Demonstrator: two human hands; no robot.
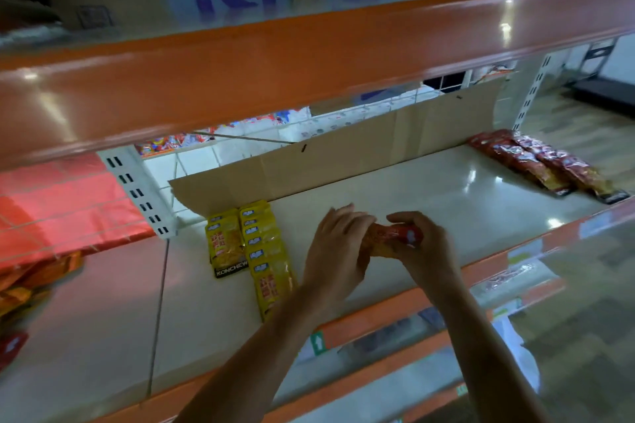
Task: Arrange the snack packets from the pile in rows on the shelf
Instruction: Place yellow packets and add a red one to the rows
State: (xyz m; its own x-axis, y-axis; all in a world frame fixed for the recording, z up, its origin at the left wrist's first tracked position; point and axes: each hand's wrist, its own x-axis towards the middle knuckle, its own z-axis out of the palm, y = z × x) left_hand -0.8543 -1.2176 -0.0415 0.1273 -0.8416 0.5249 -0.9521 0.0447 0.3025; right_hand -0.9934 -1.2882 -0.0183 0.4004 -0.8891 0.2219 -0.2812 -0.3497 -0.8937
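Note:
Both my hands hold a bundle of red and orange snack packets (395, 237) just above the middle of the cream shelf (395, 189). My right hand (426, 247) grips the bundle from the right, fingers curled over its top. My left hand (338, 251) holds its left end, with the fingers partly raised. Two rows of yellow packets (261, 251) lie overlapped on the shelf to the left of my hands. Two rows of red packets (546, 165) lie at the shelf's far right.
A cardboard sheet (343, 154) stands along the back of the shelf. The orange edge of the upper shelf (275, 72) hangs overhead. Orange-fronted lower shelves (412, 340) lie below. More orange packets (31, 285) sit at the left edge of view.

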